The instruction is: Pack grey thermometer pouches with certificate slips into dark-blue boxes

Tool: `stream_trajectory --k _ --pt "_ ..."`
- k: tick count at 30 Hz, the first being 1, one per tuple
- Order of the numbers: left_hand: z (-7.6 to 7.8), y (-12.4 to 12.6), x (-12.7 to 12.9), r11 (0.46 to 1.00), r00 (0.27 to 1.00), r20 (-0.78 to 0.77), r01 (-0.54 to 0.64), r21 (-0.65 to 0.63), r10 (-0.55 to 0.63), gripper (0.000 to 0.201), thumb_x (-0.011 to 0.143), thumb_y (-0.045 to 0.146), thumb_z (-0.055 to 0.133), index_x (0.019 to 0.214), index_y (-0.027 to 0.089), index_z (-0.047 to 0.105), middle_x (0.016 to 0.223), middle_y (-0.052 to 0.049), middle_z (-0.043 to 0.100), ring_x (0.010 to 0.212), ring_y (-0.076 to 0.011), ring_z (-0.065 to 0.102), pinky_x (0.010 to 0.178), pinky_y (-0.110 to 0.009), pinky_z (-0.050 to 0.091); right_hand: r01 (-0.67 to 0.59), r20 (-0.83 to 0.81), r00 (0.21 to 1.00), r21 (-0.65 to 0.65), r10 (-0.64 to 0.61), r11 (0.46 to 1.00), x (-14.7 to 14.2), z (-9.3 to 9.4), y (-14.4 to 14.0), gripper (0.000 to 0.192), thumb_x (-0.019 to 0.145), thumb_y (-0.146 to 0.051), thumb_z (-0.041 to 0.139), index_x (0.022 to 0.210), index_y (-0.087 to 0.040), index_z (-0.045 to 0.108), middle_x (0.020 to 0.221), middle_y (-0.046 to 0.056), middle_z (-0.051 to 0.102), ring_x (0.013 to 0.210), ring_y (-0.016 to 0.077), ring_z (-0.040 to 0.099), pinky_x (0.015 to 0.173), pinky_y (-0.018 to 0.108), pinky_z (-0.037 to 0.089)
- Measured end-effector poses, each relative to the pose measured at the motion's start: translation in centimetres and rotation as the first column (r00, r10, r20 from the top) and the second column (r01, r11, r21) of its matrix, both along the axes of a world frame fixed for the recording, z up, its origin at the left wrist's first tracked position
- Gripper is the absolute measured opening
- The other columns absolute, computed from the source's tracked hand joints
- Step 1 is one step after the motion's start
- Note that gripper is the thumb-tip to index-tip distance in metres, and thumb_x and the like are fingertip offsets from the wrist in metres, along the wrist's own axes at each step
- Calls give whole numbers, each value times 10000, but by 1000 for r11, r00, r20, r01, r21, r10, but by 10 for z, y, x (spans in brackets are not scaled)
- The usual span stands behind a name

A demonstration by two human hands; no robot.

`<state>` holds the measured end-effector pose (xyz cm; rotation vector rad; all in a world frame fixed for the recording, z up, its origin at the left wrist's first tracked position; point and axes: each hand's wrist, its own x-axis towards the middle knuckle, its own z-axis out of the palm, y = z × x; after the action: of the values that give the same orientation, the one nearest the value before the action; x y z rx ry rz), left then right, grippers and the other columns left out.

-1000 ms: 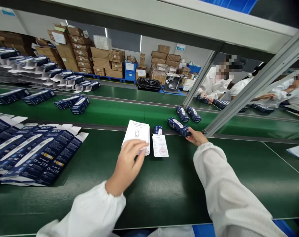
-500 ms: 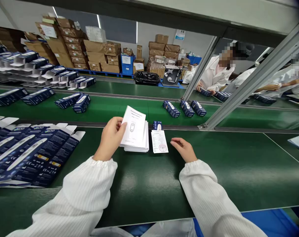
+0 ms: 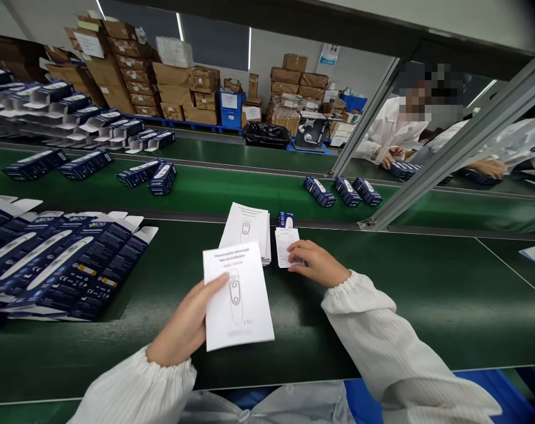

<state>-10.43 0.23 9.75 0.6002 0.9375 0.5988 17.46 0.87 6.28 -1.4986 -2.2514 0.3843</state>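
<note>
My left hand (image 3: 188, 318) is closed on a white instruction booklet (image 3: 238, 306), its thumb across the cover, which bears a thermometer drawing. Beyond it lies a stack of matching booklets (image 3: 256, 224). My right hand (image 3: 315, 262) has bent fingers at the right edge of a small printed card (image 3: 283, 238), pinching it between fingertips and thumb. The card lies on the green work surface beside the booklets. Just behind the card is a small blue box (image 3: 286, 219), partly covered by it.
Flattened blue cartons (image 3: 64, 259) lie piled at the left. Several blue boxes (image 3: 86, 164) rest on the green conveyor (image 3: 232, 185), more of them at its right (image 3: 319, 192). A metal post (image 3: 364, 123) rises at the right. Co-workers (image 3: 395, 129) in white handle boxes beyond.
My left hand has lifted a booklet off the stack and brought it nearer me. My right hand has moved left onto the small card. The view has shifted slightly.
</note>
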Motion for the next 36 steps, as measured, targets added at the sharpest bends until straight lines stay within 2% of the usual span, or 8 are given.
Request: stream_trajectory --k 5,9,13,22,26,29,32,36 --pt "-15 -26 15 981 984 77 167 -97 -160 453 765 361 576 1168 176 481 1059 -111 635 957 -247 608 833 -372 484 31 -50 998 -84 -36 996 4 -2 4 18 781 -221 599 789 -209 609 1060 29 546 1021 202 487 866 364 420" --pt "-30 -40 33 968 970 102 229 -101 -219 412 766 358 572 1119 158 506 996 -112 656 912 -243 621 780 -355 483 45 -39 998 -50 -47 998 2 -4 2 167 735 -196 655 889 -210 593 1005 33 548 967 199 497 834 348 430" --pt "-38 -47 42 958 961 91 270 -97 -262 359 777 357 556 1068 148 532 981 -107 657 908 -231 618 770 -338 471 47 32 998 -29 -46 998 -1 0 0 263 704 -175 690 932 -206 564 947 34 550 907 201 496 778 338 440" --pt "-45 -49 43 953 955 84 290 -83 -284 385 770 397 555 1068 155 534 964 -92 655 858 -204 619 761 -324 458 -24 38 999 -114 29 993 5 8 7 119 740 -173 661 826 -196 582 858 13 560 826 175 510 710 301 436" --pt "-45 -48 45 952 951 108 297 -75 -288 377 766 405 556 1045 152 547 954 -94 654 864 -212 617 758 -327 455 -24 29 999 -133 28 991 5 9 9 145 747 -182 664 871 -201 590 866 11 559 824 167 510 711 292 435" --pt "-47 -49 45 953 952 105 294 -75 -286 382 761 407 561 1047 153 550 952 -94 654 838 -202 618 745 -318 456 7 70 998 -97 0 995 2 8 7 209 713 -208 709 877 -195 580 839 14 550 810 173 493 695 291 432" --pt "-49 -49 45 948 950 91 305 -85 -298 403 758 408 563 1068 151 542 972 -103 648 846 -204 616 752 -319 454 30 124 992 -18 -28 999 -2 8 4 217 682 -274 741 746 -183 555 818 21 532 807 183 477 693 305 422" --pt "-54 -51 45 944 946 81 319 -88 -313 419 768 398 554 1094 137 524 993 -121 639 859 -217 613 759 -332 453 3 105 994 56 -8 998 -6 7 2 282 660 -271 759 711 -178 497 932 37 518 885 195 466 752 319 412"
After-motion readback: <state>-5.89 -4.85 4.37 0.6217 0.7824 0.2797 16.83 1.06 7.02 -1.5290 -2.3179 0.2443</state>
